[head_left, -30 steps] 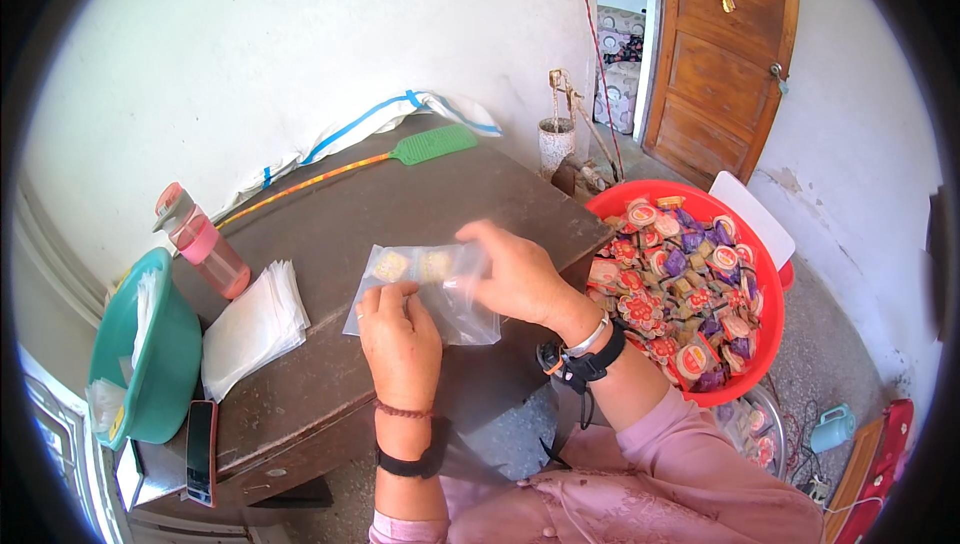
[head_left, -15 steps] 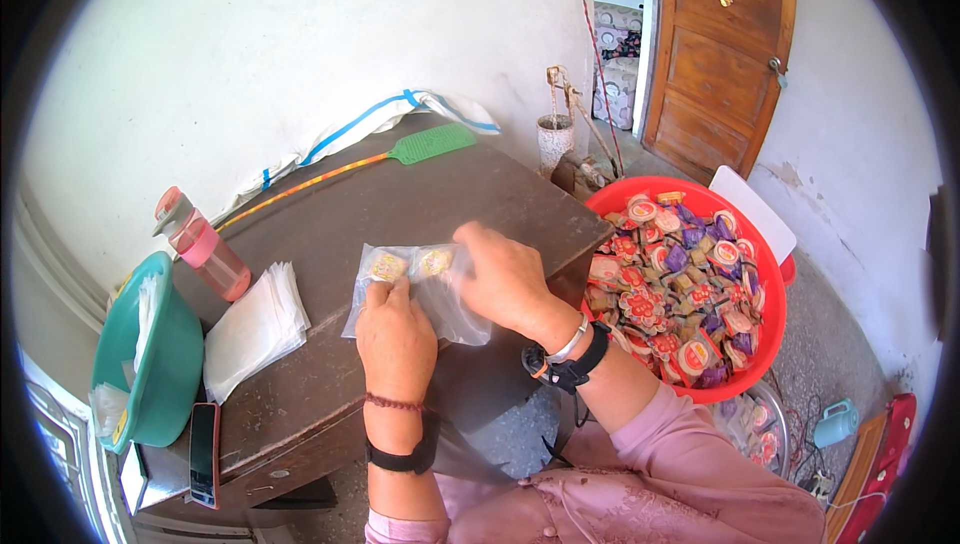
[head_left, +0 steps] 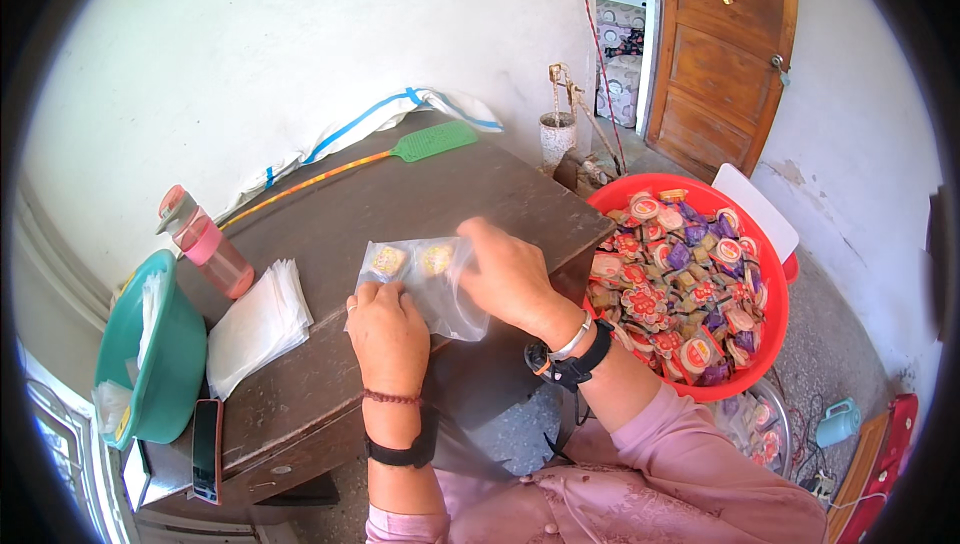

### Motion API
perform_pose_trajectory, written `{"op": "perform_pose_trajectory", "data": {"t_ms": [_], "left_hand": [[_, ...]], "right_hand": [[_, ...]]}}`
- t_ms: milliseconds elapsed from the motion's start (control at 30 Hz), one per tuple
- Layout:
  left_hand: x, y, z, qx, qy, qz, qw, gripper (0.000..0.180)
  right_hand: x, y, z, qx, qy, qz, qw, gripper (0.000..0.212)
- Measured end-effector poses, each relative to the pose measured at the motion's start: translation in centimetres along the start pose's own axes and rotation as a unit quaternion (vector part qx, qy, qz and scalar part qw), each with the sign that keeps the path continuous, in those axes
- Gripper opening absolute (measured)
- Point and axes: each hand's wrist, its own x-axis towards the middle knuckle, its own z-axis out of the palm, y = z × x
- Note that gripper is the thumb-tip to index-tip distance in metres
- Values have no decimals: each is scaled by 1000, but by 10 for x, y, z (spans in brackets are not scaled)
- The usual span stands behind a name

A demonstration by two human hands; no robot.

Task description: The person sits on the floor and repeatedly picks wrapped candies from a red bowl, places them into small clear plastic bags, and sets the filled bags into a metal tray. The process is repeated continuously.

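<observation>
A clear plastic bag lies at the front of the dark table, with two small round wrapped pieces with yellow markings, a left piece and a right piece, showing through it near its far edge. My left hand grips the bag's near left part, its fingers bent over the plastic just below the left piece. At the bag's right side, my right hand is closed on the plastic; its thumb and some fingertips are hidden.
A stack of white bags, a pink bottle, a green basin and a phone stand or lie left. Behind lies a green fly swatter. At right, a red basin holds many wrapped pieces.
My left hand has slid slightly left and nearer to me, uncovering more of the left piece. My right hand stays at the bag's right side, only slightly shifted.
</observation>
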Motion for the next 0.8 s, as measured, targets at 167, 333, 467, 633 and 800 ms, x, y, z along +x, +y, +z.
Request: {"op": "perform_pose_trajectory", "data": {"t_ms": [167, 333, 467, 633, 800], "left_hand": [[7, 1, -7, 9, -48, -14, 999, 26], [10, -5, -13, -67, -54, -51, 995, 25], [8, -15, -9, -85, -23, -76, 993, 21], [9, -9, -11, -64, -54, -63, 995, 20], [9, -4, -13, -30, -82, -57, 995, 25]], "right_hand": [[0, 0, 2, -9, -3, 1, 1000, 41], [2, -11, -4, -26, -25, 23, 999, 41], [1, -8, -2, -20, -18, 18, 999, 41], [-1, -2, 2, -19, 4, 1, 1000, 41], [-1, -3, 1, -17, 6, 2, 1000, 42]]}}
